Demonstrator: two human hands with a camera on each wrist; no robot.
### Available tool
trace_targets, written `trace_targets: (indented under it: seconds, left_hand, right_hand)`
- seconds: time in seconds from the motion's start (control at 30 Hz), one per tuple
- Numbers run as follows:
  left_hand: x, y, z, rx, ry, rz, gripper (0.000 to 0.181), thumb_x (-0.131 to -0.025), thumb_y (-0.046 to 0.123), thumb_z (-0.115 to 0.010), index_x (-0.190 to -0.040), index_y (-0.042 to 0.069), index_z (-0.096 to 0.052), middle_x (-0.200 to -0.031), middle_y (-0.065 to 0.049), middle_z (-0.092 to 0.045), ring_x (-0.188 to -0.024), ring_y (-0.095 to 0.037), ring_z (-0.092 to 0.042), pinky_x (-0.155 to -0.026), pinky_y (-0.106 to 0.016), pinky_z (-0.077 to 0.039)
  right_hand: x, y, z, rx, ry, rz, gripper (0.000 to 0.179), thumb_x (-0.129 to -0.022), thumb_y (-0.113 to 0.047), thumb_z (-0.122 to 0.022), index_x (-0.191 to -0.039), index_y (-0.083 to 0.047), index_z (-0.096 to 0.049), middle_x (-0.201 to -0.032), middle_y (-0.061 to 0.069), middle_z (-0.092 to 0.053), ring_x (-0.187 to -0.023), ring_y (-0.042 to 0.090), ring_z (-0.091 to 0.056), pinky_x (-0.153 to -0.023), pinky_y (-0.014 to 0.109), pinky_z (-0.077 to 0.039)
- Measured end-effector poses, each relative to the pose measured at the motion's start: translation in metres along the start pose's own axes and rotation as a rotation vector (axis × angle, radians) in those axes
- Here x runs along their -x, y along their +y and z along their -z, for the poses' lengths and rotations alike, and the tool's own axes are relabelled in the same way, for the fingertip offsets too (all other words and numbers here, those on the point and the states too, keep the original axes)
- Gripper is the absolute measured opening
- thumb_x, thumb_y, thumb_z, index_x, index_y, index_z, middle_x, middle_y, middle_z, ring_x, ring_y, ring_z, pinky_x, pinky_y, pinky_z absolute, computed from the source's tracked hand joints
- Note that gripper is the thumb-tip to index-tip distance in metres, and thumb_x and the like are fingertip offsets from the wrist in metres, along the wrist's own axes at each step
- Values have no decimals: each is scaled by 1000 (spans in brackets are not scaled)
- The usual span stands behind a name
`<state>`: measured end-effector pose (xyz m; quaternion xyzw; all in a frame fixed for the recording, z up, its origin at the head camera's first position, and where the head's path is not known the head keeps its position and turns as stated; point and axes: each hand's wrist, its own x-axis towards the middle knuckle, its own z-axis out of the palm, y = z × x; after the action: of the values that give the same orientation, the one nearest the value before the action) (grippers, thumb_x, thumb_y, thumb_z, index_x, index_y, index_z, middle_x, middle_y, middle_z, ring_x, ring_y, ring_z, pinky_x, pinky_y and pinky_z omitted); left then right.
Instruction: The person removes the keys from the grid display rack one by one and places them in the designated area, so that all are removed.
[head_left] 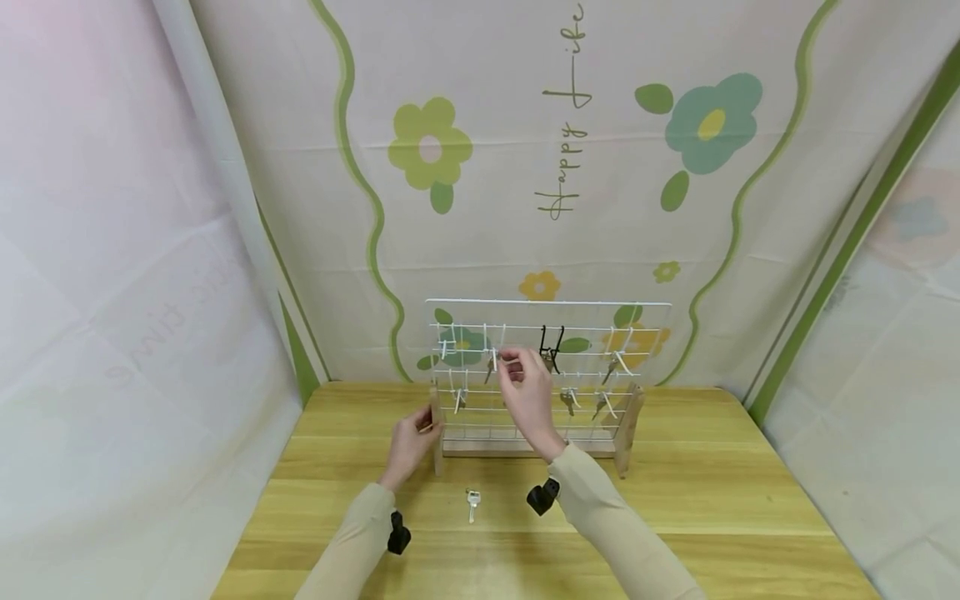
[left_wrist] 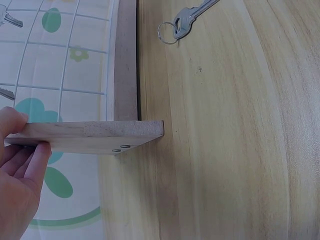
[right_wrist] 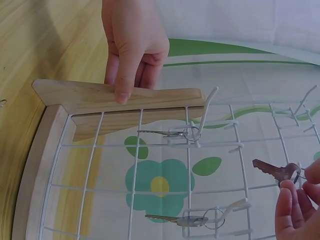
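My left hand (head_left: 409, 446) grips the wooden end post (left_wrist: 85, 131) of a white wire grid rack (head_left: 491, 429), thumb on one face and fingers on the other. My right hand (head_left: 528, 396) is raised at the grid's upper part. Between its thumb and fingertips it pinches the split ring of a brownish key (right_wrist: 275, 170), beside a white hook (head_left: 492, 358). Other keys hang by their rings from white hooks lower down, among them a silver key (right_wrist: 192, 220) and a thin-looking key (right_wrist: 165, 133). One more silver key (head_left: 472, 503) with a ring lies flat on the table.
Black hooks (head_left: 552, 346) with a key on them sit right of my right hand. More keys (head_left: 603, 404) hang toward the rack's right end post (head_left: 628, 432). The rack stands on a wood-grain table (head_left: 712, 500), with a flower-printed cloth (head_left: 487, 242) behind it.
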<state>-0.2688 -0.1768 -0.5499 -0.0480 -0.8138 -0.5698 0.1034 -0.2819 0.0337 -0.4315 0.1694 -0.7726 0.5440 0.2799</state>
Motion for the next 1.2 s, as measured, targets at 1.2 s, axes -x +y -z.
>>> trace_targets:
  seconds: [1.2]
  left_hand:
    - [0, 0, 1, 8, -3, -11, 45, -91, -3, -66, -133, -13, -54, -128, -34, -61, -115, -45, -64, -90, -38, -62]
  right_hand:
    - [15, -15, 19, 34, -50, 81, 3, -89, -6, -70, -91, -7, -70, -106, 7, -74, -93, 19, -65, -71, 24, -60]
